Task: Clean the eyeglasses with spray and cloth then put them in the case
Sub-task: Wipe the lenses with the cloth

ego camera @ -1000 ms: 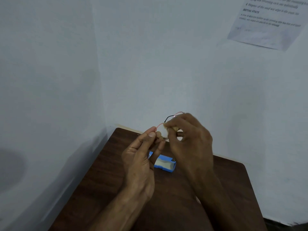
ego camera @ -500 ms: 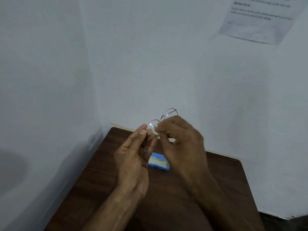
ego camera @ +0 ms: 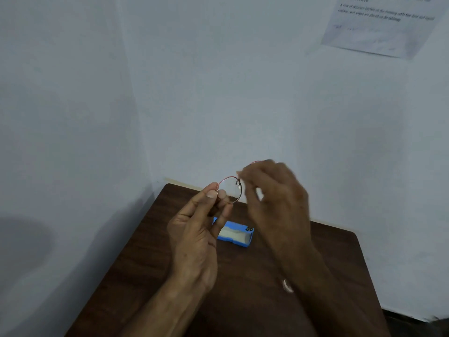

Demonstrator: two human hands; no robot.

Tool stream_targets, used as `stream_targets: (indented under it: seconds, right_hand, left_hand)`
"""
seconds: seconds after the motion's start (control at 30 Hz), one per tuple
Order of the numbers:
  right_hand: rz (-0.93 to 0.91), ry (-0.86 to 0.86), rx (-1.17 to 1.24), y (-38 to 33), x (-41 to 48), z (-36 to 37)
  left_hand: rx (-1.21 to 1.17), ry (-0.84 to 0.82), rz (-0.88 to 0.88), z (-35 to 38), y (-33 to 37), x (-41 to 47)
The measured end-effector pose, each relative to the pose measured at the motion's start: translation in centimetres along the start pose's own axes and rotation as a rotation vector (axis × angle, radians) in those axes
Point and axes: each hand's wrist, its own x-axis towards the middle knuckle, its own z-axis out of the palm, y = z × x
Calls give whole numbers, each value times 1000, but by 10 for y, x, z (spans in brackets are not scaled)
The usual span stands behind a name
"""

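Note:
I hold thin red-rimmed eyeglasses (ego camera: pixel 230 188) up above the table. My left hand (ego camera: pixel 196 237) pinches the rim of the left lens between thumb and fingers. My right hand (ego camera: pixel 277 198) is blurred, closed over the other lens and hiding it, and a pale bit of cloth (ego camera: pixel 239 173) shows at its fingertips. Below my hands an open blue case (ego camera: pixel 237 235) with a pale lining lies on the dark wooden table (ego camera: pixel 145 251). I see no spray bottle.
The table stands in a corner between two pale walls. A printed paper sheet (ego camera: pixel 379 25) hangs on the wall at the upper right. A small pale object (ego camera: pixel 288 285) peeks out beside my right forearm.
Both hands have lifted the eyeglasses slightly. My right hand slid from the left lens to the right one, which leaves the left lens uncovered.

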Motion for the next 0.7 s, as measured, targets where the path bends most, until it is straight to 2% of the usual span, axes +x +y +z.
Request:
stream_targets:
  seconds: [0.13, 0.3, 0.43, 0.6, 0.7]
  right_hand:
    - [76, 66, -36, 24, 10, 3]
    - [32, -13, 28, 13, -6, 8]
    - [142, 59, 83, 35, 8, 8]
    - [41, -31, 41, 17, -6, 11]
    - [100, 7, 56, 30, -1, 10]
  left_hand:
    - [24, 4, 11, -1, 1, -1]
    - [21, 10, 15, -2, -1, -1]
    - [31, 25, 7, -3, -1, -1]
    - [-3, 30, 0, -3, -1, 1]
    - [-9, 39, -12, -5, -2, 1]
